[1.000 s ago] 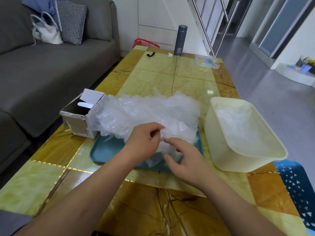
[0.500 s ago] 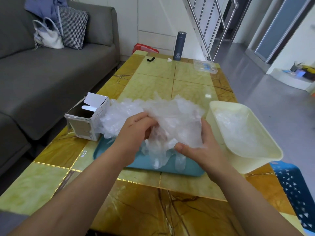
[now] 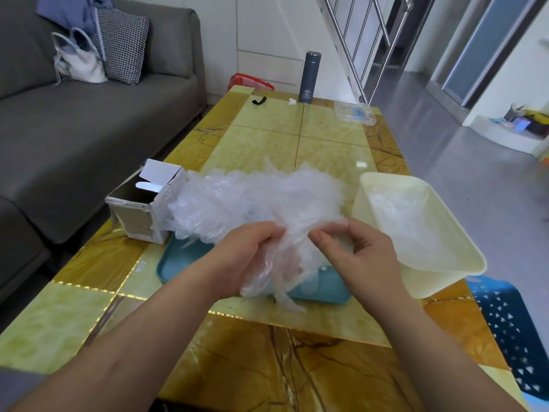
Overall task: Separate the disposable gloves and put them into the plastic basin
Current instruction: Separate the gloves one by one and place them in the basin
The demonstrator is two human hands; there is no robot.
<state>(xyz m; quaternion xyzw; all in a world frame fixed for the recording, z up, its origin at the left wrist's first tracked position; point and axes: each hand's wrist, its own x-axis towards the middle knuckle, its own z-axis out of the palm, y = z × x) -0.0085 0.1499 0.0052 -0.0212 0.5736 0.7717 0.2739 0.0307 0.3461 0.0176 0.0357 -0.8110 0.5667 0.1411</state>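
Note:
A big heap of clear disposable gloves (image 3: 252,197) lies on a teal tray (image 3: 181,257) in the middle of the table. My left hand (image 3: 246,254) and my right hand (image 3: 359,254) both pinch a small bunch of gloves (image 3: 285,263) lifted above the tray's front edge, its fingers dangling down. The cream plastic basin (image 3: 463,263) stands just right of my right hand and holds several clear gloves (image 3: 398,215).
An open cardboard glove box (image 3: 142,209) lies left of the heap. At the table's far end stand a dark flask (image 3: 309,77), a clear packet (image 3: 355,113) and a small black item (image 3: 259,101). A grey sofa (image 3: 74,129) runs along the left.
Both hands lifted a bunch of gloves off the heap, and now they pinch it closer together near the tray's front edge.

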